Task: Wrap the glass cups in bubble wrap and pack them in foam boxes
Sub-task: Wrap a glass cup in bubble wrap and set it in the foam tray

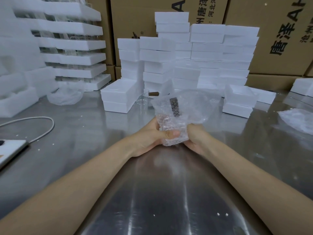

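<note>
Steel table point(84, 133); left grip point(152, 134) and right grip point(196, 136) clasp the bubble-wrapped cup point(171, 116); long axis roughly upright

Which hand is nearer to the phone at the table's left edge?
Left. The left hand holds the wrapped cup on the side toward the phone; the right hand holds it from the far side.

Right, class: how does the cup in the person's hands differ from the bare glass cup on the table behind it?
The held cup is swathed in bubble wrap; the bare cup is uncovered and clear. The held cup is gripped by the left hand and right hand above the table; the bare cup rests on it, untouched. Both show a dark brown handle.
</note>
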Available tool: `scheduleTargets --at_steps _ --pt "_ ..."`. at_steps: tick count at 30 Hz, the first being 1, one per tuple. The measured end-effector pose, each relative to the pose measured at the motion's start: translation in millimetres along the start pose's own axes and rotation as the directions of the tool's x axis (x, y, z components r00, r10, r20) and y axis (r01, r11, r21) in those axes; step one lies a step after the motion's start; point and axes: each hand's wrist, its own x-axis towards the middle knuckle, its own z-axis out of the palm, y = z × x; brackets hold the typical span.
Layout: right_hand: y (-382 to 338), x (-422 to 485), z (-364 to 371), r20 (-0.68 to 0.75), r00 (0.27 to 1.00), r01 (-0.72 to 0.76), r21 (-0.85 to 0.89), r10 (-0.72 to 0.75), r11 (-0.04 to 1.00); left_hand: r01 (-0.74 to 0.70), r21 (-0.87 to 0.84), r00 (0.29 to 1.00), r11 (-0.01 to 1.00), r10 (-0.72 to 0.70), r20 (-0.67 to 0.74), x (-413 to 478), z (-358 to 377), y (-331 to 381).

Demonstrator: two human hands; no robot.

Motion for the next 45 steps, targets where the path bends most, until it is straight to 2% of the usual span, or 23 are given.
scheduleTargets --at_steps 2,5,8,12,15,17,21,26,30,32,35,38,40,41,43,45 --pt "3 2 2 -0.127 0.986 0.097 -0.077 -0.106 0.992 0.002 -0.024 0.999 1.000 -0.003 -0.032 1 1 0" --pt "1 7 -1 -0.275 0.904 0.286 -0.179 -0.327 0.941 0.000 -0.077 0.988 0.997 -0.012 -0.156 4 2 -2" --pt "-3 10 -5 -0.260 0.879 0.352 -0.209 -0.399 0.912 -0.024 -0.133 0.960 0.991 -0.014 -0.278 8 1 -4" --pt "-5 8 -6 -0.047 0.944 0.310 -0.219 -0.327 0.925 -0.076 -0.179 0.924 0.981 0.002 -0.382 10 -4 -5" --pt "-3 7 -4 0.074 0.971 0.228 -0.019 -0.226 0.973 -0.097 -0.158 0.919 0.983 0.027 -0.394 9 -5 -4" --pt "-4 8 -4 0.068 0.976 0.208 0.019 -0.209 0.978 -0.105 -0.141 0.926 0.984 0.045 -0.375 8 -5 -4" --pt "-7 5 -5 0.083 0.984 0.160 -0.048 -0.156 0.986 -0.084 -0.119 0.958 0.989 0.048 -0.281 7 -2 -7" --pt "-6 3 0 0.075 0.974 0.216 -0.057 -0.212 0.975 -0.050 -0.053 0.973 0.997 0.037 -0.228 6 -4 -7" --pt "-5 -1 -5 0.173 0.983 0.091 -0.164 -0.063 0.982 0.009 0.084 0.996 0.996 -0.001 -0.089 2 -2 -7" --pt "-3 -1 -5 0.132 0.986 0.128 -0.194 -0.104 0.973 0.013 0.030 0.997 0.999 -0.011 -0.074 2 -3 -5" --pt "-1 4 -2 -0.048 0.962 0.254 -0.212 -0.270 0.944 0.013 -0.052 0.987 0.999 -0.021 -0.157 3 -1 -4" --pt "-4 7 -3 -0.186 0.849 0.426 -0.314 -0.495 0.848 -0.010 -0.103 0.961 0.995 -0.019 -0.274 6 1 -5" --pt "-5 8 -7 -0.171 0.786 0.511 -0.359 -0.594 0.781 -0.042 -0.181 0.941 0.983 -0.022 -0.339 8 -1 -4" --pt "-5 9 -8 -0.119 0.788 0.526 -0.382 -0.604 0.760 -0.053 -0.202 0.935 0.978 -0.022 -0.355 9 -2 -3" --pt "-1 9 -7 0.001 0.837 0.500 -0.411 -0.548 0.762 -0.060 -0.190 0.930 0.980 -0.014 -0.366 10 -5 -2" --pt "0 10 -7 0.017 0.912 0.393 -0.324 -0.410 0.860 -0.062 -0.175 0.930 0.983 -0.007 -0.368 9 -5 -3"
